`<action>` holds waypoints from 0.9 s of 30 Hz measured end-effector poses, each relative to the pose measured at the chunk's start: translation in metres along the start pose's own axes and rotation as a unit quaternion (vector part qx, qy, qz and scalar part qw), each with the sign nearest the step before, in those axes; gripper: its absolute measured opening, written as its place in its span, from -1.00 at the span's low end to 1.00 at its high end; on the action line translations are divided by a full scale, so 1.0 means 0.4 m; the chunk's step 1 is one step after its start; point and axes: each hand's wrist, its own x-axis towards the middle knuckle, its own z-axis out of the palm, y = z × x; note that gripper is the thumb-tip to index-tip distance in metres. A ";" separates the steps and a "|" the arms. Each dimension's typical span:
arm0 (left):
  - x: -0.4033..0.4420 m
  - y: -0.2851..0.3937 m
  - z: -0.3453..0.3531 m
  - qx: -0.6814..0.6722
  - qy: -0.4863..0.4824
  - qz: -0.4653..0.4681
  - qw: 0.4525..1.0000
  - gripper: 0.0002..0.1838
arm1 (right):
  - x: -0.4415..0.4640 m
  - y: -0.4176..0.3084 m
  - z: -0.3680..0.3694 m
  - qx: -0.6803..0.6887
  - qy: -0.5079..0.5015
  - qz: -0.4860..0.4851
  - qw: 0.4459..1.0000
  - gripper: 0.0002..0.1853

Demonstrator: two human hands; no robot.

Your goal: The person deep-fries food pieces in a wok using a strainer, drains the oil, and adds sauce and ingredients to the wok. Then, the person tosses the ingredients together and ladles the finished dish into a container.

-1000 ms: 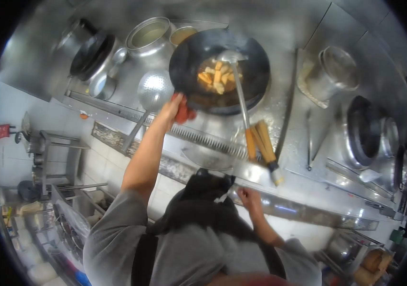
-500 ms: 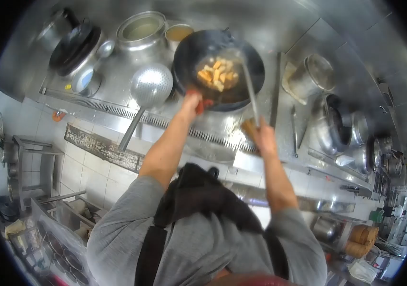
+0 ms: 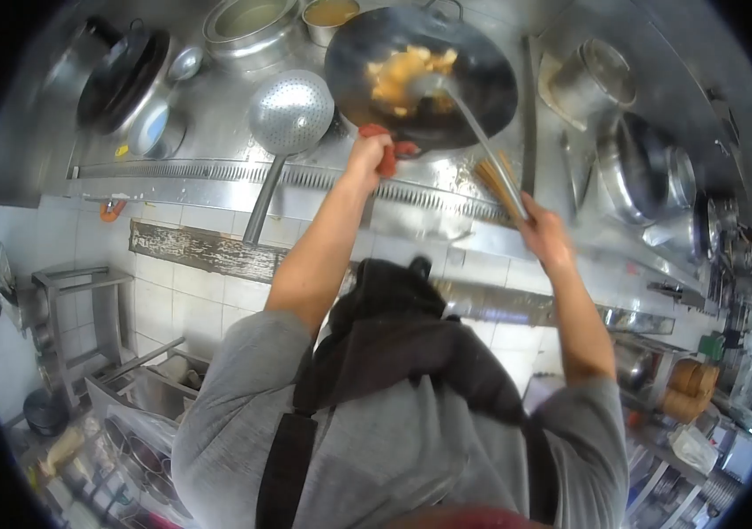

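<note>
A large dark wok (image 3: 488, 97) stands on the steel range, tilted, with its contents blurred by motion. Inside lie yellow-brown food pieces (image 3: 436, 62). My left hand (image 3: 371, 152) is closed round a red cloth (image 3: 388, 157) at the wok's near edge. The long handle of a metal ladle (image 3: 473, 123) is in my closed right hand (image 3: 543, 227); its bowl is among the food. A bamboo brush (image 3: 498, 181) lies beside the ladle handle, just beyond my right hand. To the left of the wok rests a perforated strainer (image 3: 290, 113), its handle pointing toward me.
Behind the strainer are a large steel pot (image 3: 253, 40) and a small container of orange-brown liquid (image 3: 330, 12). A lidded dark pan (image 3: 125, 84) and a small bowl (image 3: 151, 126) sit at left. Steel pots (image 3: 603, 75) and a wok (image 3: 636, 167) stand at right.
My right hand, empty-looking near my apron earlier, has risen and closed round the ladle handle. The ladle bowl has moved down into the food, and the food has shifted within the wok.
</note>
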 end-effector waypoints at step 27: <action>-0.166 0.046 0.086 0.024 -0.014 0.037 0.999 -0.77 | -0.376 -0.045 0.177 0.334 0.160 0.149 0.917 -0.50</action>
